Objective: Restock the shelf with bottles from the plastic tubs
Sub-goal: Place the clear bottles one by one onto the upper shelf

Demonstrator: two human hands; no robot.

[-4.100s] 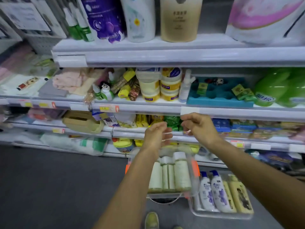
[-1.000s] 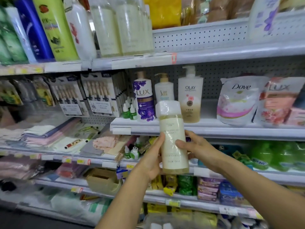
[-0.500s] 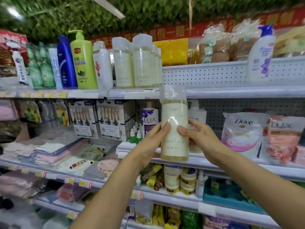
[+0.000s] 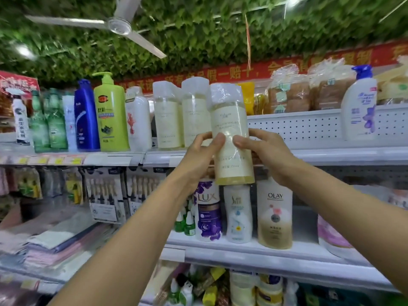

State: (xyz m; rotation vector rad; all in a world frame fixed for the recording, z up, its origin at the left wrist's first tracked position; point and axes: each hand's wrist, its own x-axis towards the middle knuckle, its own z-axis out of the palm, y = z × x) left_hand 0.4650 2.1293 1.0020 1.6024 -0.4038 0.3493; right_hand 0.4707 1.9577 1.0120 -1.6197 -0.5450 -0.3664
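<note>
Lifting pale bottle (image 4: 231,138) higher than half second ago: base now at top shelf (image 4: 331,154) lip. Left hand (image 4: 199,157), right hand (image 4: 268,154) fingers curled round it. Placement beside matching bottles (image 4: 181,115) likely next.

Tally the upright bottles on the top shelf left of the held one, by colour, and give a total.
Pale yellow plastic-wrapped bottles like the held bottle: 2
White bottles: 2
Lime green pump bottle: 1
Dark blue bottle: 1
Clear green bottles: 2
White spray bottle: 1
Total: 9
</note>
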